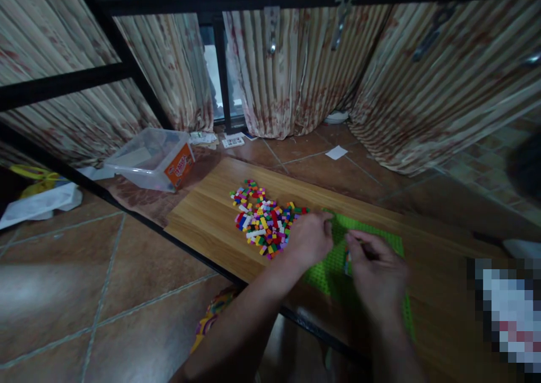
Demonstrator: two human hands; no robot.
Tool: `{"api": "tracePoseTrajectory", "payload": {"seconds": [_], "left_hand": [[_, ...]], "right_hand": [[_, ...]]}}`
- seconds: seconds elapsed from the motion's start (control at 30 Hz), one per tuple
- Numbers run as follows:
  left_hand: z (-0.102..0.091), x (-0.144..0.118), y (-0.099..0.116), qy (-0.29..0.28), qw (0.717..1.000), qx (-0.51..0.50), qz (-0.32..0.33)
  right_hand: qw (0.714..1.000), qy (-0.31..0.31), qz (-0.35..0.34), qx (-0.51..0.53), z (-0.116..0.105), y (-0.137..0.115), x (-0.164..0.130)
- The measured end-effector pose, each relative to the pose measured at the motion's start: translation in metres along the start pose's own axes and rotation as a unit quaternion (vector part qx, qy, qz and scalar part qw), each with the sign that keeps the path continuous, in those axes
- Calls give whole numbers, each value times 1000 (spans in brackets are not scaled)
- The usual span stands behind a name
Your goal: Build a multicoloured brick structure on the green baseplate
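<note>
I can't tell whether my right hand [380,270], curled over the green studded baseplate [320,275] beside a few small bricks [347,263], grips anything, nor whether my left hand [311,239] does. Just left of them, the toy-brick pile [264,221] spreads on the wooden tabletop [207,203]; a careless leftward sweep could, I judge, scatter it.

The left hand [310,239] and right hand [380,270] have their fingers [325,219] over the baseplate [326,273], which lies on the table [203,203]. Just left of the left hand's fingers, the brick pile [262,225] sits on the table. Farther left and beyond them, a box [146,172] stands past the table's end. Straight ahead of the fingers, paper [337,152] lies on the floor [300,155] before the curtains [274,84]
</note>
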State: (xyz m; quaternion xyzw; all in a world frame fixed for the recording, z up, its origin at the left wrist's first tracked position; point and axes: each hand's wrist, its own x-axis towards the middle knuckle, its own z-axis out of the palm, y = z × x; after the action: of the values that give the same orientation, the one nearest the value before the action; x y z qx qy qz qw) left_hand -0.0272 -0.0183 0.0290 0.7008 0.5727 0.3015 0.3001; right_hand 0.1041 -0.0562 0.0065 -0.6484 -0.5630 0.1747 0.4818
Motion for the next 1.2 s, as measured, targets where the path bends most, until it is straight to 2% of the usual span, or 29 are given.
{"api": "tracePoseTrajectory", "payload": {"seconds": [0.1, 0.17, 0.23, 0.3, 0.5, 0.87, 1.2], "left_hand": [[-25, 7, -13, 77, 996, -35, -42], [-41, 11, -24, 136, 988, -50, -60], [-52, 13, -35, 167, 982, -54, -72], [-57, 13, -44, 183, 979, -47, -83], [-57, 14, -47, 170, 981, -30, -88], [-51, 15, -52, 160, 985, -26, -52], [-52, 16, -47, 140, 987, -25, -72]], "right_hand": [[992, -94, -67, 43, 20, -11, -15], [982, -161, -86, 38, 31, -15, -26], [971, -217, -96, 12, 40, -15, -35], [964, -244, -104, -22, 45, -15, -41], [960, -241, -114, -84, 46, -16, -42], [964, -214, -115, -107, 50, -17, -44], [966, -213, -100, -106, 52, -14, -43]]}}
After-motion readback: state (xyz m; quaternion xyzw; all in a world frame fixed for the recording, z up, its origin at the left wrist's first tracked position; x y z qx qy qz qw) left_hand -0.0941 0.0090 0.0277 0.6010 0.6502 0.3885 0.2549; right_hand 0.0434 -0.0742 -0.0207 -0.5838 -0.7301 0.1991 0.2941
